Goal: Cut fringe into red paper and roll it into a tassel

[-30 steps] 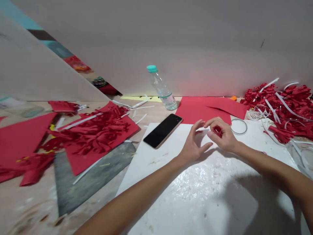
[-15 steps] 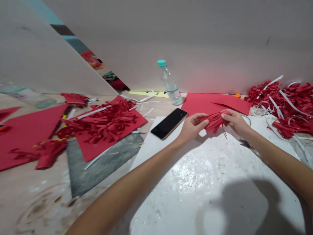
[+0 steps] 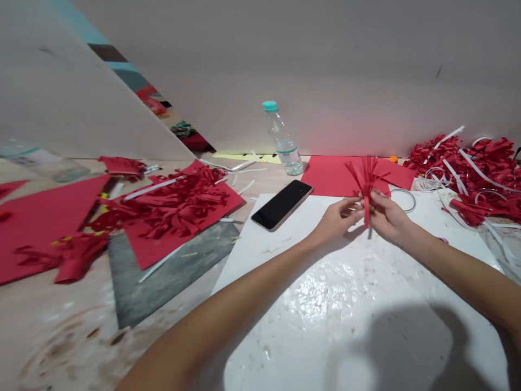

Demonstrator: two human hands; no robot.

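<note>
Both hands meet over the far part of a white glossy board (image 3: 334, 304). My left hand (image 3: 337, 220) and my right hand (image 3: 386, 217) pinch the rolled stem of a red paper tassel (image 3: 366, 176). The tassel stands upright, its cut fringe fanned out above the fingers. A thin strand hangs below the stem. A black phone (image 3: 282, 205) lies face up just left of my left hand, on the board's corner.
A clear water bottle (image 3: 281, 140) with a teal cap stands by the wall. Red paper sheets (image 3: 334, 175) lie behind the hands. Heaps of red fringed paper sit at right (image 3: 480, 174) and at left (image 3: 175, 209). A grey mat (image 3: 163, 277) lies left of the board.
A second ago my right hand held a small red roll alone. Both hands then took it, lying sideways. Now the tassel is turned upright with its fringe spread.
</note>
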